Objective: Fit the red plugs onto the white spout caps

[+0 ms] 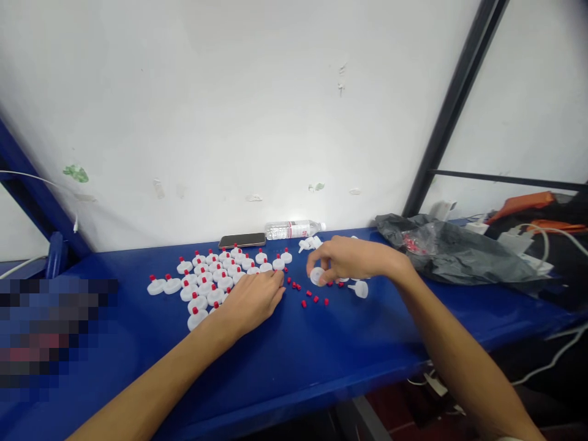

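Note:
Between the thumb and fingers of my right hand (342,257) is a white plastic nozzle cap (316,275), its round underside facing me. My left hand (257,297) rests low over the table, fingers bent and close together, their tips hidden from view. It lies at the right edge of a group of white nozzle caps with red tips (206,286), most standing upright. Several small loose red tip caps (309,293) are scattered between my hands. Beside my right hand, a white nozzle cap without a red tip (361,289) lies on its side, and more bare ones (310,243) sit behind it.
A phone (242,241) and a clear plastic bottle (294,229) lie along the wall at the back of the blue table (294,367). To the right are a dark plastic bag (459,257), chargers and cables. A blurred patch covers the left side.

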`<state>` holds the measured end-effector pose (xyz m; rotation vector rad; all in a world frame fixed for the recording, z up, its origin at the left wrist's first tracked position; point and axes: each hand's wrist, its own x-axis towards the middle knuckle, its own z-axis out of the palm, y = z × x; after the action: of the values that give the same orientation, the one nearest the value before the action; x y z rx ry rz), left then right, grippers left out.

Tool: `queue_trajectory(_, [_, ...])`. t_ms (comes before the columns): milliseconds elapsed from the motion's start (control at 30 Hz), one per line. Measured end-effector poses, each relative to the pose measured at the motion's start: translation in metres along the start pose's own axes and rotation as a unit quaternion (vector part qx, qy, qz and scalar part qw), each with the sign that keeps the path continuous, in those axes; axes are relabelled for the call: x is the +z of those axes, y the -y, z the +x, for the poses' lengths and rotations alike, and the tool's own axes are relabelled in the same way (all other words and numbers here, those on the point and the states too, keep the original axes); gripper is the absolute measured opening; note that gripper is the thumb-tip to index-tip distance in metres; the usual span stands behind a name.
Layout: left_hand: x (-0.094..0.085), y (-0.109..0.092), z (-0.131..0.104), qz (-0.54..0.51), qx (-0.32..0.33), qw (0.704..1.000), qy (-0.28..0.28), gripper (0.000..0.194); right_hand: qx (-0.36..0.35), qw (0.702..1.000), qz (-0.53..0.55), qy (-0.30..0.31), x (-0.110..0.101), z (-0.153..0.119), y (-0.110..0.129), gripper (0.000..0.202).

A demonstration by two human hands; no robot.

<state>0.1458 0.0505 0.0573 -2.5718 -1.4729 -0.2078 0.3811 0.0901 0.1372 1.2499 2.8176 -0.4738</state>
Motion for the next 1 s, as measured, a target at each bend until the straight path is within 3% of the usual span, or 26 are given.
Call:
queue_trajectory(133, [-0.002, 0.001, 0.002, -0.093, -0.021, 0.993, -0.072, 0.016, -0.042, 0.992, -0.048, -0.110, 0.008, 0.011, 0.010, 0.017])
queue_trajectory(333, [-0.003, 0.006, 0.004, -0.225, -0.043, 0.954, -0.194, 0.024, -0.095, 0.981, -0.015, -0.166, 0.025, 0.027, 0.018, 0.016])
queue_trajectory(533, [-0.009, 0.010, 0.007, -0.456, -0.157, 0.855, -0.192, 0.030, -0.108, 0.966, 0.057, -0.230, 0.029, 0.030, 0.024, 0.016])
queue_trajectory(767, [-0.020, 0.008, 0.008, -0.568, -0.203, 0.766, -0.222, 0.040, -0.178, 0.952, 0.057, -0.241, 0.037, 0.029, 0.035, 0.019])
queue_trajectory(867, [-0.021, 0.008, 0.008, -0.569, -0.207, 0.763, -0.225, 0.039, -0.195, 0.951, 0.045, -0.233, 0.041, 0.031, 0.036, 0.018])
queue_trajectory(1000, [-0.019, 0.010, 0.009, -0.546, -0.189, 0.784, -0.224, 0.032, -0.198, 0.953, 0.039, -0.226, 0.044, 0.034, 0.036, 0.021])
